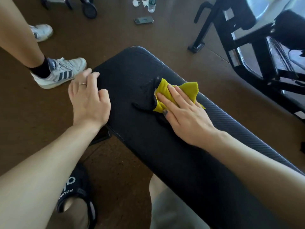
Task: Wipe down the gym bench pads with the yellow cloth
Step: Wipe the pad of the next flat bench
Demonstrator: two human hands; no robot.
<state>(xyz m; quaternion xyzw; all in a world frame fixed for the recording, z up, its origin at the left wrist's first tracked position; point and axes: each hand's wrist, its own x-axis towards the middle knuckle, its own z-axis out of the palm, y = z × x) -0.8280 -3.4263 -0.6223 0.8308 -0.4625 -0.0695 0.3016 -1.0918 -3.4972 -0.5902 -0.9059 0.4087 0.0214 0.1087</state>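
Yellow cloth (177, 93) lies crumpled under our right hand (184, 113), whose grip is flat and open, fingers spread, pressing it onto the black bench (132, 76) pad rather than clutching it. Our left hand (89, 100) curls loosely over the pad's left edge, holding nothing. The pad's long axis runs from near us away to its rounded far end, so unwiped surface lies ahead-left of the cloth. Nothing sits on the pad; a bystander's sneaker (62, 71) stands close beside the far-left edge.
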